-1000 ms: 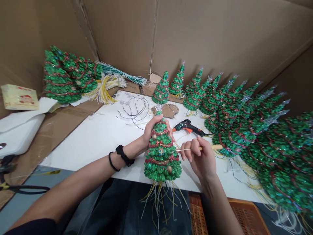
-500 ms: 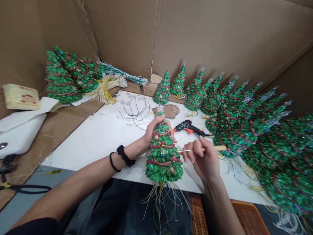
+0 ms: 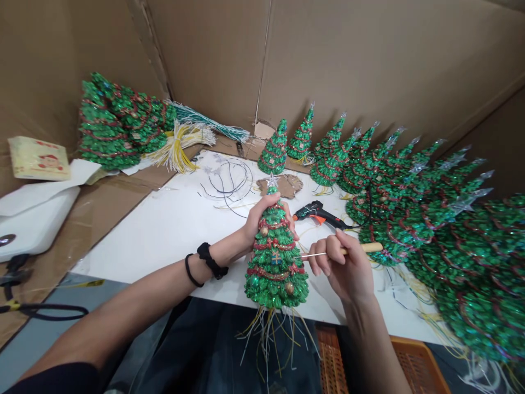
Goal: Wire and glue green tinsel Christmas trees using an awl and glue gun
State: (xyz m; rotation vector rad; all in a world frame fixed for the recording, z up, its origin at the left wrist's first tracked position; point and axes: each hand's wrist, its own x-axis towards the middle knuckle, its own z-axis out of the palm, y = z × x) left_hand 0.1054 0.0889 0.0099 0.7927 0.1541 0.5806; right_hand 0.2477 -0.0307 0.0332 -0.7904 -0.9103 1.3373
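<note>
My left hand [image 3: 260, 219] is wrapped round the upper part of a green decorative Christmas tree [image 3: 275, 273], with a clear star on its tip and red garlands, gold balls and a small gift on its side. Yellow and white wires [image 3: 268, 334] hang from under its base at the table's front edge. My right hand [image 3: 338, 262] is closed on an awl [image 3: 372, 247] with a pale wooden handle. Its thin metal shaft points left, the tip at the tree's right side; whether it goes in I cannot tell.
A black glue gun [image 3: 320, 212] lies behind my right hand on the white table [image 3: 135, 241]. Several finished-looking trees [image 3: 394, 202] crowd the right side. Further trees [image 3: 109, 126] and wire bundles [image 3: 184, 145] sit back left. Orange crates [image 3: 418, 361] stand below the table edge.
The awl and my right hand have shifted very slightly right. The tree stays in my left hand, and the whole view has moved a little.
</note>
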